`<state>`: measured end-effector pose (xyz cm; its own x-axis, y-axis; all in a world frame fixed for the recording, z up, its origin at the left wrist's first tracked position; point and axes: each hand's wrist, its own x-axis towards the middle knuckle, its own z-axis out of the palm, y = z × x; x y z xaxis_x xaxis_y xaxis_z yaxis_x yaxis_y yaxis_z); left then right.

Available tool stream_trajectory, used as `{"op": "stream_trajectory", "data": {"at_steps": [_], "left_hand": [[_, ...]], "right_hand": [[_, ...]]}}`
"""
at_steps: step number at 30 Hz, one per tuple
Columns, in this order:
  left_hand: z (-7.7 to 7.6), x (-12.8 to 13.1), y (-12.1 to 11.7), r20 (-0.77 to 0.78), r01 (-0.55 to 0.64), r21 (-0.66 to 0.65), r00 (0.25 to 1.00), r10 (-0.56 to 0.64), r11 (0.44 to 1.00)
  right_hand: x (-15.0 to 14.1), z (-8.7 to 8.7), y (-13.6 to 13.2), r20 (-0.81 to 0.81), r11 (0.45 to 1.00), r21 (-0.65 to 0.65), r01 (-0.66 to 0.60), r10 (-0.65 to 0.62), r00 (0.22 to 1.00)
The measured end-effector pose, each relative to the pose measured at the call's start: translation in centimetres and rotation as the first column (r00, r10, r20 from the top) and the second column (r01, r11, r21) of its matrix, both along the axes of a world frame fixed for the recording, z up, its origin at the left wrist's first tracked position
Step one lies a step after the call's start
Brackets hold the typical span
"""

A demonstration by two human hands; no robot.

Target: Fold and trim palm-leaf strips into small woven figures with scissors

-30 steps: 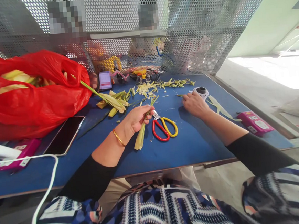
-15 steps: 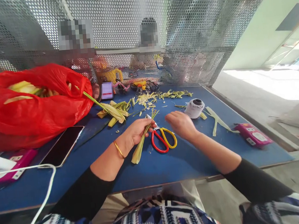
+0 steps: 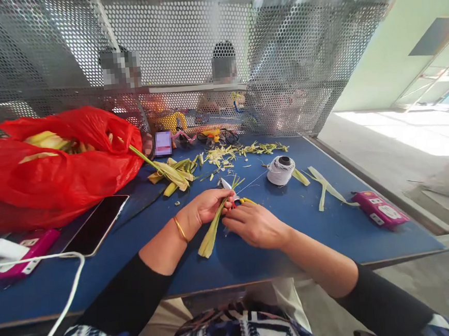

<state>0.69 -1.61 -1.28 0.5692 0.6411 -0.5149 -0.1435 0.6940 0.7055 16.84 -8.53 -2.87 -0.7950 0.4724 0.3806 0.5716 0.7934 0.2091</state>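
My left hand (image 3: 214, 205) is closed around a small bundle of pale green dried husk strips (image 3: 211, 236), its thin stalk ends pointing away from me. Close beside it, my right hand (image 3: 254, 223) is closed in a pinch near the bundle. White thread (image 3: 252, 181) runs from the spool (image 3: 281, 171) to the bundle and into my right fingers; their tips are partly hidden. Scissors with red and yellow handles lie beneath my hands; the blade (image 3: 226, 184) and a bit of yellow handle (image 3: 247, 201) show, the rest being covered.
At left a red plastic bag (image 3: 54, 176) holds more husks, near a phone (image 3: 97, 224) and a white cable (image 3: 66, 310). Husk pieces (image 3: 172, 174) and scraps (image 3: 223, 155) lie farther back. A purple box (image 3: 380, 209) stands right. Behind a perforated metal screen (image 3: 183, 42) are people.
My right hand has moved left and toward me, up to the bundle, and now covers most of the scissor handles. The spool has shifted left, its thread drawn out. My left hand keeps its hold.
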Motion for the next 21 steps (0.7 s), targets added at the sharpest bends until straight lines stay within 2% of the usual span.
{"op": "stream_trajectory", "data": {"at_steps": [1,2,3,4,5,6,7,8,9,10,12,15,19,20,21], "left_hand": [[0.1,-0.1,0.1,0.008,-0.038,0.000,0.999,0.038,0.999],[0.3,-0.1,0.1,0.011,-0.077,0.007,0.997,0.077,0.997],[0.4,-0.2,0.2,0.012,-0.110,0.016,0.994,0.110,0.994],[0.5,-0.3,0.3,0.004,-0.142,0.024,0.990,0.142,0.990],[0.7,-0.3,0.3,-0.003,-0.164,0.031,0.986,0.165,0.986],[0.8,-0.4,0.4,-0.010,-0.183,0.038,0.983,0.183,0.982],[1.0,-0.5,0.5,-0.016,-0.196,0.044,0.980,0.197,0.980],[1.1,-0.6,0.7,-0.018,-0.206,0.051,0.978,0.207,0.977],[1.2,-0.7,0.8,-0.022,-0.217,0.058,0.975,0.219,0.974],[1.2,-0.9,1.0,-0.027,-0.230,0.066,0.972,0.232,0.971],[1.3,-1.2,1.3,-0.035,-0.252,0.081,0.966,0.255,0.964],[1.2,-1.6,1.9,-0.040,-0.269,0.094,0.961,0.274,0.959],[0.9,-2.1,2.3,-0.037,-0.271,0.103,0.961,0.276,0.957],[0.9,-2.1,2.3,-0.034,-0.270,0.104,0.961,0.275,0.957],[0.9,-2.2,2.3,-0.029,-0.269,0.105,0.961,0.274,0.957]], "right_hand": [[0.8,0.6,0.3,-0.047,0.993,-0.013,0.119,-0.119,0.992],[1.8,1.3,0.7,-0.127,0.949,-0.011,0.315,-0.314,0.941],[2.8,2.2,1.4,-0.226,0.832,0.002,0.554,-0.540,0.811],[3.9,3.0,2.2,-0.276,0.681,-0.007,0.732,-0.705,0.653],[4.8,3.8,3.0,-0.287,0.534,-0.018,0.845,-0.812,0.507],[5.7,4.4,3.9,-0.257,0.411,-0.037,0.911,-0.885,0.389],[6.4,4.9,4.7,-0.195,0.319,-0.071,0.945,-0.934,0.300],[7.0,5.2,5.5,-0.131,0.249,-0.113,0.962,-0.963,0.234],[7.4,5.4,6.0,-0.062,0.218,-0.143,0.965,-0.976,0.211],[7.7,5.5,6.5,0.001,0.203,-0.167,0.965,-0.978,0.207],[8.3,5.6,6.9,0.083,0.219,-0.181,0.959,-0.968,0.237],[9.1,5.9,6.4,0.106,0.289,-0.137,0.947,-0.947,0.304],[7.7,5.6,3.8,-0.030,0.381,-0.060,0.923,-0.925,0.380],[6.6,5.1,2.9,-0.054,0.413,-0.102,0.905,-0.911,0.410],[5.3,4.5,2.0,-0.023,0.470,-0.196,0.860,-0.879,0.476]]}}
